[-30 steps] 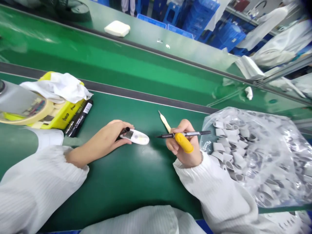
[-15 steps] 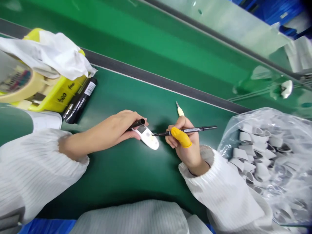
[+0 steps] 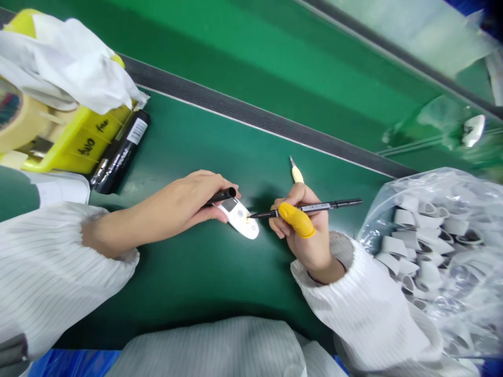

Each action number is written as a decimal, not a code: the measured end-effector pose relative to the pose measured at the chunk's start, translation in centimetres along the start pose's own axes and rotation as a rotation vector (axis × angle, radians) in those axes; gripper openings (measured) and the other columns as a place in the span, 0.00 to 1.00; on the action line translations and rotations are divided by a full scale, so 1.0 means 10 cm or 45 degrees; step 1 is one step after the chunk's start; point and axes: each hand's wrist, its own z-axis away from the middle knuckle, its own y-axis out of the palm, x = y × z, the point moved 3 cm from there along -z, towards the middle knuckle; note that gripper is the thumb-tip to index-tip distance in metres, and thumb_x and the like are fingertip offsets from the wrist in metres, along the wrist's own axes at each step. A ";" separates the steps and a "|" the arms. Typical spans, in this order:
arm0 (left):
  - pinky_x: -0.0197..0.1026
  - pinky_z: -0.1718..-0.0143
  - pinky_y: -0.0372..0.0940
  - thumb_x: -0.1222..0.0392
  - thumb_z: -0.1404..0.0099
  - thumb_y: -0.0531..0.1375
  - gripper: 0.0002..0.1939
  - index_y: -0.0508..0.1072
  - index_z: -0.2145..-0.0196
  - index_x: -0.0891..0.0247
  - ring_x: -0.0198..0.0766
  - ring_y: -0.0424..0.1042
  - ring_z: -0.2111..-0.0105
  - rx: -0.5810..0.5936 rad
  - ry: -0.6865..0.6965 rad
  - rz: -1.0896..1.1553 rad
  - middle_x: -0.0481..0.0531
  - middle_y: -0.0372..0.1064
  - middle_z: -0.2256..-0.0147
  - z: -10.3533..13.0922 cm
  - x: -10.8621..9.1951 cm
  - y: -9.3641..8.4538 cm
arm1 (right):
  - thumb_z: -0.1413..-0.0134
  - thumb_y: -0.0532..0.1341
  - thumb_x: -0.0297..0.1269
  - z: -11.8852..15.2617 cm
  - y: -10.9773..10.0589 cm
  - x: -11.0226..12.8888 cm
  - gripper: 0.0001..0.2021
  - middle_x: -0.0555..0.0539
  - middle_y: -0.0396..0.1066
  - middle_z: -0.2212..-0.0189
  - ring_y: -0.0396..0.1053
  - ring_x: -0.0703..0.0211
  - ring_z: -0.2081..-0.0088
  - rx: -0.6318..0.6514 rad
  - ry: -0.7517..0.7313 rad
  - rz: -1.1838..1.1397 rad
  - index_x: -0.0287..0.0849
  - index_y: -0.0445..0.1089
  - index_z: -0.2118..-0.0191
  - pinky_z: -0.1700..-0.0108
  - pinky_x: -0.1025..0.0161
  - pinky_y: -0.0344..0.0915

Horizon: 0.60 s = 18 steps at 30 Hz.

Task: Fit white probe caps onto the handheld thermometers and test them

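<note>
My left hand (image 3: 200,199) is closed around the upper end of a small white oval device (image 3: 244,221) with a dark little screen and buttons. The same hand also pinches a black pen cap (image 3: 225,195), its open end pointing right. My right hand (image 3: 301,222) grips a thin black marker pen (image 3: 322,206) and wears a yellow finger cot (image 3: 296,220) on one finger. The pen's tip touches or nearly touches the device's face beside a yellowish mark. Just beyond my right hand lies a cream-handled tool (image 3: 297,174) with a metal tip.
At the left stands a yellow bin (image 3: 74,152) with a white cloth (image 3: 78,57) and a tape roll (image 3: 31,118). Thick black markers (image 3: 121,154) lie beside it. A clear plastic bag (image 3: 396,196) of white-grey parts (image 3: 426,246) sits right. A dark rail (image 3: 236,110) edges the green table.
The view has shifted slightly, so the bin sits farther left and the bag farther right. Both hands keep their holds, and the pen tip stays at the device's face.
</note>
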 end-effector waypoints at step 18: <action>0.44 0.56 0.69 0.40 0.30 0.54 0.23 0.70 0.52 0.62 0.45 0.74 0.54 0.027 0.004 0.018 0.57 0.75 0.50 -0.01 -0.02 -0.02 | 0.41 0.66 0.39 0.01 -0.04 0.02 0.08 0.57 0.68 0.80 0.65 0.67 0.81 0.015 -0.182 0.090 0.47 0.66 0.67 0.77 0.68 0.63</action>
